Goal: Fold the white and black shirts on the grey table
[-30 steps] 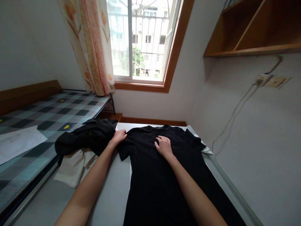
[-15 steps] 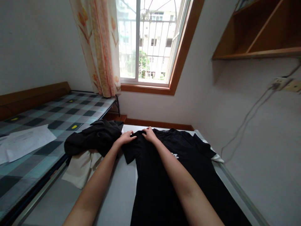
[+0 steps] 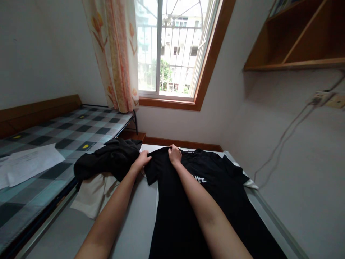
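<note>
The black T-shirt (image 3: 229, 190) is seen, in the head view, spread over the right part of the bench (image 3: 134, 219), its collar laid near the far edge and its hem cut off by the bottom of the picture. White lettering (image 3: 199, 179) is partly hidden by the right forearm. The left sleeve's upper edge is pinched between the narrowed fingers of the left hand (image 3: 142, 160); the shoulder beside the collar is gripped by the curled fingers of the right hand (image 3: 175, 154). Under the other sleeve, white fabric (image 3: 251, 183) is exposed at the bench's right edge. Toward the far left corner, a dark garment (image 3: 109, 160) is heaped over a beige cloth (image 3: 90, 196). Beyond the left edge, papers (image 3: 35, 163) are laid on a checked mattress (image 3: 67, 126).
</note>
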A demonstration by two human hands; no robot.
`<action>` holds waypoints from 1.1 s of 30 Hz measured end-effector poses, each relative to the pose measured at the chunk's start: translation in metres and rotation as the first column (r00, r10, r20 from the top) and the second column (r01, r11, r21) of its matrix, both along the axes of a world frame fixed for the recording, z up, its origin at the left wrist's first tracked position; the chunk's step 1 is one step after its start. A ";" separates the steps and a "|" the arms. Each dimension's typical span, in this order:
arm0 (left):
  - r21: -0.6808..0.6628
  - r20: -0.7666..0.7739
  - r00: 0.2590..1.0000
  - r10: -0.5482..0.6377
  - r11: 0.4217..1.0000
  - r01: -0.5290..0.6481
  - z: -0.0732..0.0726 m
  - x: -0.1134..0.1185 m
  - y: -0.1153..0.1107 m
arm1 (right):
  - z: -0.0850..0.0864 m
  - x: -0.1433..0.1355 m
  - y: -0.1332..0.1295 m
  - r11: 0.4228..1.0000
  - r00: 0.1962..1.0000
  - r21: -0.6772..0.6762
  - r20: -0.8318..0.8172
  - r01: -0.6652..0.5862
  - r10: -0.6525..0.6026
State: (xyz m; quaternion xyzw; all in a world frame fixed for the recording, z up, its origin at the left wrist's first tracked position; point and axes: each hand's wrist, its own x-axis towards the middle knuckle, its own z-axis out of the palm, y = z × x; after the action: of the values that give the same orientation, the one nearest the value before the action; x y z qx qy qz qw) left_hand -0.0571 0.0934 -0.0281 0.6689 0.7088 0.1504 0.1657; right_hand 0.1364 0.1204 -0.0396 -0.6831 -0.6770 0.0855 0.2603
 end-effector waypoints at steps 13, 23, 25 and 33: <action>0.210 -0.230 0.973 -0.021 0.975 0.071 0.012 0.023 -0.022 | 0.012 0.135 0.008 0.996 0.997 0.048 -0.038 0.072 -0.070; 0.189 -0.211 0.938 -0.275 0.930 0.315 -0.040 0.051 -0.019 | 0.022 0.274 -0.044 0.792 0.774 -0.170 0.408 0.586 -0.484; 0.190 -0.218 0.937 -0.273 0.930 0.315 -0.042 0.049 -0.018 | 0.024 0.281 -0.049 0.819 0.793 -0.177 0.425 0.546 -0.436; 0.136 -0.224 0.943 -0.246 0.950 0.280 -0.038 0.050 -0.017 | 0.065 0.307 -0.063 0.829 0.812 -0.109 0.306 0.549 -0.497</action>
State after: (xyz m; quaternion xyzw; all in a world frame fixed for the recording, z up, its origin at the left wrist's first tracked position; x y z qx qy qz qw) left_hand -0.0073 0.0760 -0.0662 0.7811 0.6112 0.1155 0.0544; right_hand 0.4436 0.0578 0.0259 -0.8704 -0.4787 -0.0167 0.1139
